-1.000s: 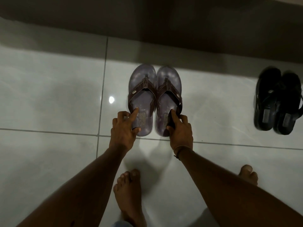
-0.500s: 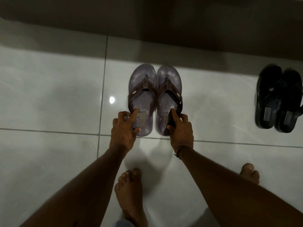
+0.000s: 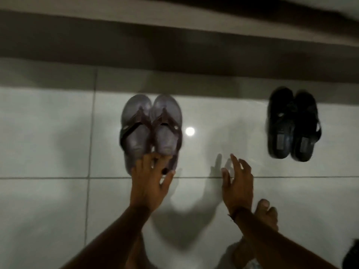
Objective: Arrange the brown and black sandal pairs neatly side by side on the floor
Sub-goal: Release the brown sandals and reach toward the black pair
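The brown sandal pair (image 3: 150, 131) lies side by side on the pale tiled floor, toes pointing away from me. My left hand (image 3: 150, 181) is spread over the heels of both brown sandals, fingers apart, touching them. My right hand (image 3: 238, 183) hovers open over bare tile to the right of the brown pair, holding nothing. The black sandal pair (image 3: 292, 125) lies together further right, slightly angled, with a wide gap of floor between the two pairs.
A dark wall base (image 3: 174, 53) runs across the far side just beyond the sandals' toes. My bare right foot (image 3: 266, 216) stands below my right hand. A dark object (image 3: 352, 255) shows at the bottom right corner. A light reflection (image 3: 190, 131) glints beside the brown pair.
My right hand has let go of the right brown sandal and moved right over bare floor. My left hand has shifted across both heels. The view has swung left and is blurred.
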